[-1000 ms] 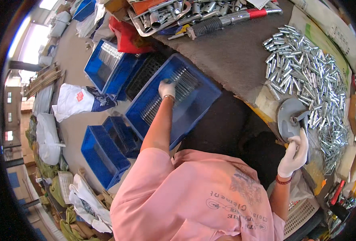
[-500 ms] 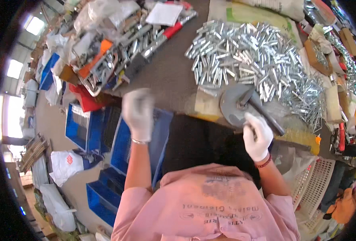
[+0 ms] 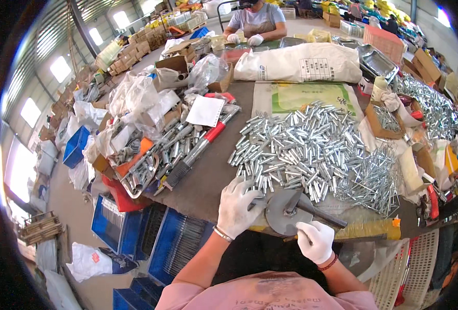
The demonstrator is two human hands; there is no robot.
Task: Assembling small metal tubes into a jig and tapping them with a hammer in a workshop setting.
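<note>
Dark tabletop (image 3: pixel 208 181) bears silvery metal tubes (image 3: pixel 296 150), heaped right of centre. At their near-left edge, my left hand (image 3: pixel 235 209) is curved, partly spread; whether it holds one, I can't tell. My right hand (image 3: pixel 316 242), loosely curled at the grey disc's (image 3: pixel 279 218) near rim, hides its grip. Picking seems in hand, calling for a close pinch.

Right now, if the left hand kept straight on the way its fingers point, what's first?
Most likely the near edge of the metal pile, just beyond the fingertips of the left hand. Depth is unclear, so they may be touching its nearest pieces.
</note>
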